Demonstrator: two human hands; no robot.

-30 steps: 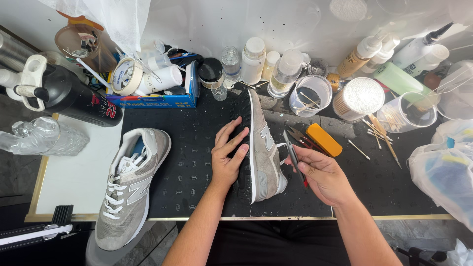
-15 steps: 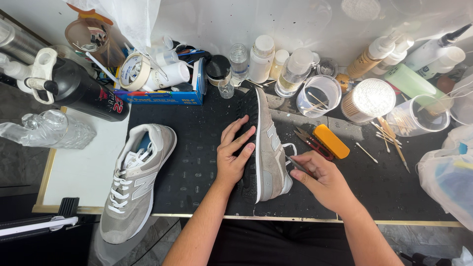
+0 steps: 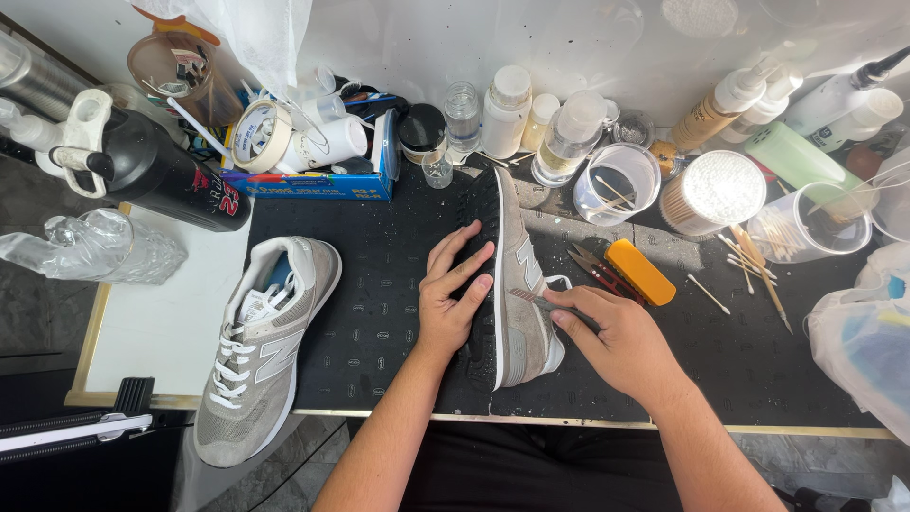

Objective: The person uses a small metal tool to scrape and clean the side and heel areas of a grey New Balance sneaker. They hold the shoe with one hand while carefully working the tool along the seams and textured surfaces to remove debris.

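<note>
Fingers (image 3: 464, 261) of the left hand (image 3: 450, 303) lie flat and slightly spread on the dark sole of a grey shoe (image 3: 517, 284) standing on its side at centre frame, toe toward the top; the hand presses, it does not clasp. The right hand (image 3: 616, 341) is closed around a thin tool (image 3: 533, 299), its tip touching the shoe's upper just below the side logo. The shoe rests on a black mat (image 3: 379, 322) covering the middle of the bench. A second grey shoe (image 3: 261, 346) lies sole-down at lower left, well apart, heel on the mat and toe overhanging the bench edge. Just right of the held shoe are an orange brush (image 3: 640, 270) and a pair of pliers (image 3: 592, 270). Upper left: a black bottle (image 3: 156, 171), a tape roll (image 3: 261, 136) and a blue box (image 3: 313, 182). Along the top edge stand small bottles and jars; a tub of cotton swabs (image 3: 716, 190) sits upper right. A white plastic bag (image 3: 867, 341) occupies the right edge.
</note>
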